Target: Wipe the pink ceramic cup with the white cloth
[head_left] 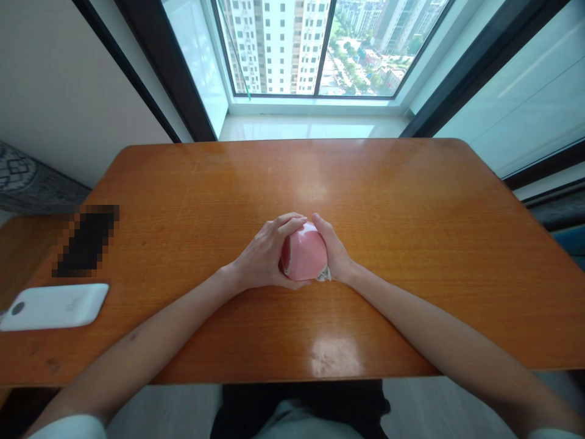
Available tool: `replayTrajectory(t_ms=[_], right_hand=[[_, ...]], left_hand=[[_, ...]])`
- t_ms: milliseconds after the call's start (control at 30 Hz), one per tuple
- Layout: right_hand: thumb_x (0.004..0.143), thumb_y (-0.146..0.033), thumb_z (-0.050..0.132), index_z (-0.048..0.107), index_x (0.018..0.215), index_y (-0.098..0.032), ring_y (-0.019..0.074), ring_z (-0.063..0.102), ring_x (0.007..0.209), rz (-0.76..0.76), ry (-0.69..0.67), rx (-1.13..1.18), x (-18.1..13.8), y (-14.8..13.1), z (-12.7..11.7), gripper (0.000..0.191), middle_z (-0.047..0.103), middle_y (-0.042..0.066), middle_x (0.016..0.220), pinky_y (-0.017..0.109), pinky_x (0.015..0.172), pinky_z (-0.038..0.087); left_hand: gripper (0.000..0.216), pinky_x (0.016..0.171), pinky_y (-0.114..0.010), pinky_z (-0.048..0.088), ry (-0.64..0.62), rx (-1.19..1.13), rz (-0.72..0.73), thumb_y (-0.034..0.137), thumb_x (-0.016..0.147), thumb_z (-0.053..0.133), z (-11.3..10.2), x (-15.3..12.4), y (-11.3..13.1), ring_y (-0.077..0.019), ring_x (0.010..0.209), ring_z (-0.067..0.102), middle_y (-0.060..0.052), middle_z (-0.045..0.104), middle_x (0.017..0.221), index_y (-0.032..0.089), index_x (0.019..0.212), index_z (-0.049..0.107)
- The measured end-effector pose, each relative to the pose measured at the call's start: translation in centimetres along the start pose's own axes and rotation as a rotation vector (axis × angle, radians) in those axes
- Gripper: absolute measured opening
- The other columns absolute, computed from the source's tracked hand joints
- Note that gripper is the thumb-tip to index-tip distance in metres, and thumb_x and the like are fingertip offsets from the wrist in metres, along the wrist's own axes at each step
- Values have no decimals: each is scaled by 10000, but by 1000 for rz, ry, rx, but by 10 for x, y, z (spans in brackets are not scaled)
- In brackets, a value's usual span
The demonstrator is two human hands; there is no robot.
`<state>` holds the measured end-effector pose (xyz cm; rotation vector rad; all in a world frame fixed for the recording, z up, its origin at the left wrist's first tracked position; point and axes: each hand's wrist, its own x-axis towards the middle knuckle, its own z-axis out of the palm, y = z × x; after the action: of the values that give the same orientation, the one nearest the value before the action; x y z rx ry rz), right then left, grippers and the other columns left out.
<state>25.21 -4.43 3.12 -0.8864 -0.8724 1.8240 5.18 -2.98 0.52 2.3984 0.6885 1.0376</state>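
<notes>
A small glossy pink cup (307, 253) with a pale rim is tilted on its side above the middle of the table. My left hand (274, 253) wraps around its left side, fingers over the top and thumb below. Against its right side, my right hand (335, 249) is closed, with the thumb pointing up and the other fingers mostly hidden behind the cup. A bit of crumpled whitish-grey cloth (324, 274) sticks out between the right hand and the cup's lower edge. The inside of the cup is out of sight.
The wooden table (411, 207) reaches from my lap to the window sill (315, 127). On its left lie a white phone-shaped device (57, 306) and a blurred dark rectangle (86, 242). A patterned grey fabric item (36, 177) is beyond the left edge.
</notes>
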Motion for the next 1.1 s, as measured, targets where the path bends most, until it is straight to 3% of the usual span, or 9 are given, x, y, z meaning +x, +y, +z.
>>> replayTrajectory(t_ms=[167,367,467,600,733,833,967,1100], right_hand=[[927,-942,547,684,795,-235,188,603,684,-112,85,-161,-7,8,0,732,673,34,730,316,634,516],[980,-941,433,578,669,-232,139,413,516,-291,40,-443,-12,22,-12,788,490,-6,567,298,488,329],[1016,-867,475,523,653,-230,119,362,514,-462,-40,-640,-13,18,-14,734,449,-26,564,294,496,316],[1066,-675,547,490,630,-224,101,370,509,-822,-203,-905,-8,8,-15,630,474,-38,551,285,521,336],[1017,-651,600,565,642,-232,128,475,549,-1052,-277,-1104,-5,5,-16,564,548,-25,579,299,558,404],[935,-716,668,627,692,-243,170,586,623,-1110,-252,-1142,-4,8,-18,533,626,-4,646,334,629,496],[899,-733,750,626,683,-240,184,616,642,-1106,-242,-1145,-4,10,-21,552,648,4,658,354,663,529],[962,-732,729,674,704,-229,178,628,640,-1089,-292,-1121,-4,10,-20,568,682,8,660,347,670,530]], left_hand=[[1247,1147,-597,555,-25,2,-82,671,681,997,-2,3,7,-410,1379,663,-165,593,1557,336,1664,306],[1249,1110,-628,555,-89,-96,-284,736,647,965,-5,3,10,-416,1278,697,-157,646,1495,323,1633,320],[1200,1141,-645,540,-116,-132,-324,764,660,936,-8,4,11,-432,1327,670,-159,639,1513,306,1609,361],[1137,1201,-648,495,-144,-164,-333,786,702,892,-10,6,12,-436,1376,651,-158,653,1511,279,1593,397],[1173,1238,-661,464,-150,-220,-340,860,640,905,-11,6,9,-464,1436,609,-171,644,1533,266,1554,473],[1191,1274,-664,440,-169,-244,-310,858,622,925,-10,6,6,-465,1459,591,-168,637,1547,271,1561,488],[1234,1296,-677,424,-181,-268,-300,902,636,905,-9,5,2,-478,1497,554,-175,615,1582,276,1607,470],[1172,1333,-708,372,-195,-346,-274,1022,802,662,-12,3,3,-482,1554,489,-191,541,1670,269,1669,427]])
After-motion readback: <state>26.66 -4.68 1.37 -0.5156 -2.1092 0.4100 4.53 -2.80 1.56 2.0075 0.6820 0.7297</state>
